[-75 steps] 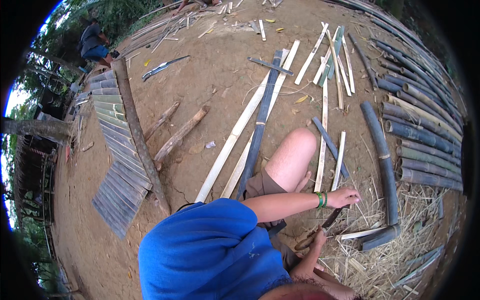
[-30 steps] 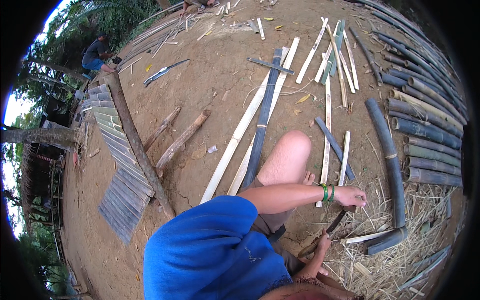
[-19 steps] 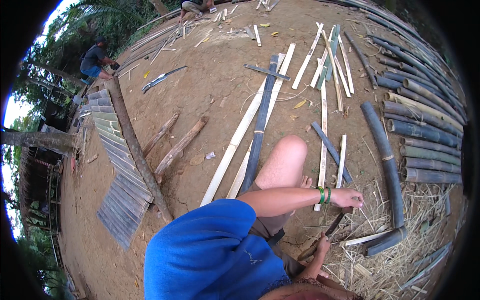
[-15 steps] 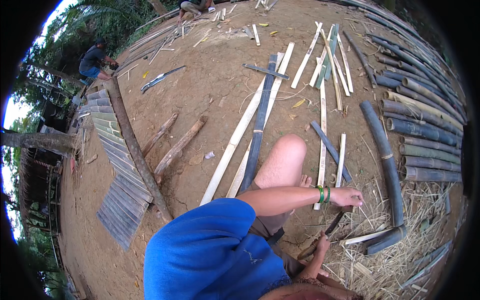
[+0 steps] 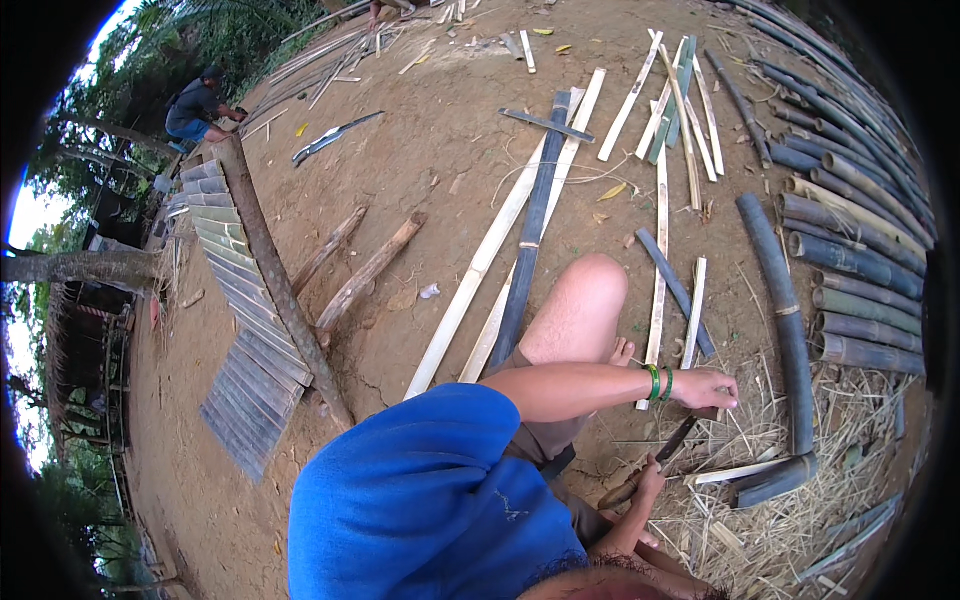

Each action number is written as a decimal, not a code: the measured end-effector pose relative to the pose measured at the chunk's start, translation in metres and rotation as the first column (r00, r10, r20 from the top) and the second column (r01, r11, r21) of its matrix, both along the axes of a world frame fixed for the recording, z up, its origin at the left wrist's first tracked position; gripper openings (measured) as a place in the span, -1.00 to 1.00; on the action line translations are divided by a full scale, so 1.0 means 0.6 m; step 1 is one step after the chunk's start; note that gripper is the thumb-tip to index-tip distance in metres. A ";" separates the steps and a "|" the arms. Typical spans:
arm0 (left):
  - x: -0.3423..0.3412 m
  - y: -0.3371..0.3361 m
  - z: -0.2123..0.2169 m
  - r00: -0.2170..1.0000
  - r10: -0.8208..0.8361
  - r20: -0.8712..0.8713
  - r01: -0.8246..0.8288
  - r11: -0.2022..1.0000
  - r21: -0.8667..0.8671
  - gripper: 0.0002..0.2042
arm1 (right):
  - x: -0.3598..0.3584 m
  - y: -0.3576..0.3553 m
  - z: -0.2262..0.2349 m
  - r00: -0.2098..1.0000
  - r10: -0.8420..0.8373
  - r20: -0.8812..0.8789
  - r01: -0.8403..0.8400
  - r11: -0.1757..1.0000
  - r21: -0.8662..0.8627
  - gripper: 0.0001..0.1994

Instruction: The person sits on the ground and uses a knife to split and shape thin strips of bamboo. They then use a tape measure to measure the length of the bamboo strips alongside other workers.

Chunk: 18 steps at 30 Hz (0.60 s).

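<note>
The left hand [image 5: 708,388], arm [image 5: 590,390] outstretched, bends its fingers; the right hand [image 5: 649,482] curls closed.

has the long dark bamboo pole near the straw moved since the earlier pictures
No: the dark pole shows no shift either way against the bamboo row beside it.

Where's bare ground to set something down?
Bare ground lies between the long-bladed tool and the crossed bamboo strips, and left of the slatted panel. It's crowded around the left hand and right hand: shavings, the knife, the thick dark pole.
</note>
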<state>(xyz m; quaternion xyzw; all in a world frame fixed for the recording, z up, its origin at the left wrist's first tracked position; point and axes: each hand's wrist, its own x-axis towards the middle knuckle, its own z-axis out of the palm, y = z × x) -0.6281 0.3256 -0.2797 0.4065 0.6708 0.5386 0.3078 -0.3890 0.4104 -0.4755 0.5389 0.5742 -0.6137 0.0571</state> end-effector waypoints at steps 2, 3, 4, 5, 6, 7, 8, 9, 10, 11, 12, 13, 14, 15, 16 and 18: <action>0.001 0.000 -0.004 1.000 -0.002 0.002 0.002 1.000 -0.005 -0.55 | 0.000 0.003 0.002 1.000 0.008 0.020 -0.008 1.000 0.024 -0.67; 0.002 -0.001 -0.013 1.000 0.011 -0.004 -0.011 1.000 -0.003 -0.55 | 0.001 0.000 0.004 0.999 0.022 0.031 -0.023 1.000 0.008 -0.67; 0.002 0.001 -0.016 1.000 0.016 -0.013 -0.016 1.000 0.002 -0.55 | 0.000 0.001 0.003 0.999 0.029 0.038 -0.029 1.000 -0.005 -0.66; 0.001 0.002 -0.020 1.000 0.019 -0.011 -0.019 1.000 0.006 -0.55 | 0.001 0.002 0.002 0.998 0.035 0.046 -0.034 0.999 -0.019 -0.65; 0.001 0.003 -0.023 1.000 0.023 -0.008 -0.022 1.000 0.009 -0.55 | 0.002 0.002 0.002 0.998 0.043 0.042 -0.042 0.999 -0.014 -0.65; 0.000 0.004 -0.021 1.000 0.021 -0.007 -0.021 1.000 0.013 -0.55 | 0.000 0.004 0.001 0.998 0.046 0.036 -0.045 0.999 -0.008 -0.65; 0.000 0.004 -0.020 1.000 0.014 0.007 -0.014 1.000 0.002 -0.56 | 0.000 0.004 0.000 0.998 0.049 0.030 -0.049 0.999 -0.003 -0.65; 0.000 0.004 -0.018 1.000 0.007 0.021 -0.007 1.000 -0.009 -0.56 | 0.001 0.004 0.000 0.999 0.035 0.025 -0.035 0.999 -0.004 -0.65; 0.000 0.003 -0.018 0.999 0.004 0.035 -0.003 1.000 -0.021 -0.56 | 0.000 0.001 0.003 1.000 0.025 0.019 -0.025 1.000 -0.005 -0.66; 0.000 0.002 -0.021 1.000 0.014 0.025 -0.014 1.000 -0.018 -0.56 | -0.001 -0.001 0.006 1.000 0.015 0.014 -0.014 1.000 -0.007 -0.66; 0.000 0.002 -0.022 1.000 0.025 0.015 -0.025 1.000 -0.014 -0.56 | -0.002 -0.003 0.008 1.000 0.014 0.020 -0.014 1.000 -0.016 -0.66; 0.001 0.003 -0.020 1.000 0.030 0.003 -0.030 1.000 -0.008 -0.56 | -0.003 -0.001 0.005 1.000 0.009 0.024 -0.008 1.000 -0.023 -0.67; 0.000 0.004 -0.019 0.999 0.032 0.011 -0.032 0.999 -0.017 -0.56 | -0.002 0.001 0.003 1.000 0.003 0.029 -0.002 1.000 -0.030 -0.67; 0.000 0.004 -0.017 0.999 0.034 0.019 -0.034 0.999 -0.026 -0.56 | -0.001 0.003 0.000 1.000 0.005 0.028 -0.004 0.999 -0.032 -0.67; 0.000 0.003 -0.017 0.999 0.039 0.029 -0.038 0.999 -0.037 -0.56 | -0.002 0.002 0.001 1.000 0.009 0.027 -0.008 0.999 -0.035 -0.67; 0.001 0.002 -0.017 0.999 0.038 0.030 -0.037 0.999 -0.035 -0.57 | -0.003 0.001 0.003 0.999 0.008 0.032 -0.007 1.000 -0.030 -0.68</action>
